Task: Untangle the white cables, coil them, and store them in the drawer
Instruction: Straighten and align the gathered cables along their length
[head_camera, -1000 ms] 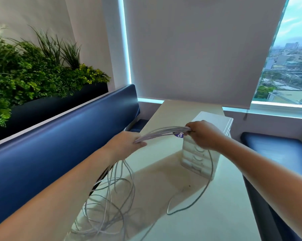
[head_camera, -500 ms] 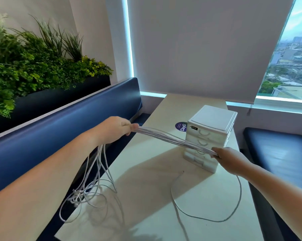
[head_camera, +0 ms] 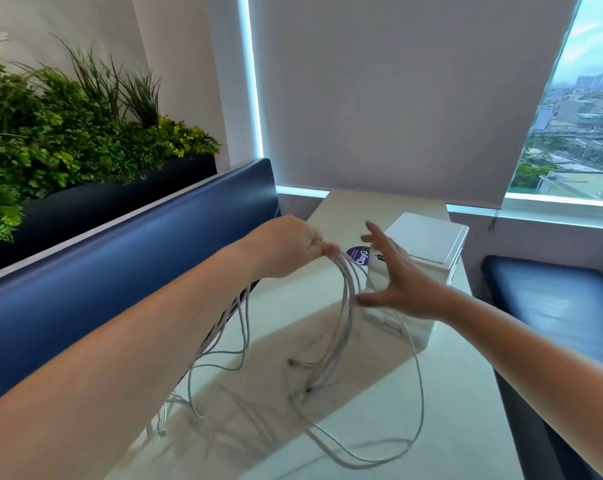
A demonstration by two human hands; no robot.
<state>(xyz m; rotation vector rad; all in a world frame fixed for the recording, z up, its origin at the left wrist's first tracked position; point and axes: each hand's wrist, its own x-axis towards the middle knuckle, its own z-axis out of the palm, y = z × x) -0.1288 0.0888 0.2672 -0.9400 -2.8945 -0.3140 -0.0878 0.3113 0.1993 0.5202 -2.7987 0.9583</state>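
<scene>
My left hand (head_camera: 289, 245) grips a bundle of white cables (head_camera: 345, 306) above the table. From that grip the cables hang down in loops on both sides and trail over the pale table (head_camera: 449, 410), their plug ends lying loose. My right hand (head_camera: 393, 282) is spread with straight fingers just right of the hanging bundle, its thumb touching the strands. Behind it stands the small white drawer unit (head_camera: 428, 244), its drawers partly hidden by my hand.
A blue bench backrest (head_camera: 120, 271) runs along the table's left edge, with a planter of green plants (head_camera: 68, 133) behind it. Another blue seat (head_camera: 553, 306) is on the right. A round purple sticker (head_camera: 359, 254) lies on the table near the drawer unit.
My right hand has let go of the stretched bundle and moved up and left, fingers now spread. The cables, taut between both hands before, now droop from my left hand.
</scene>
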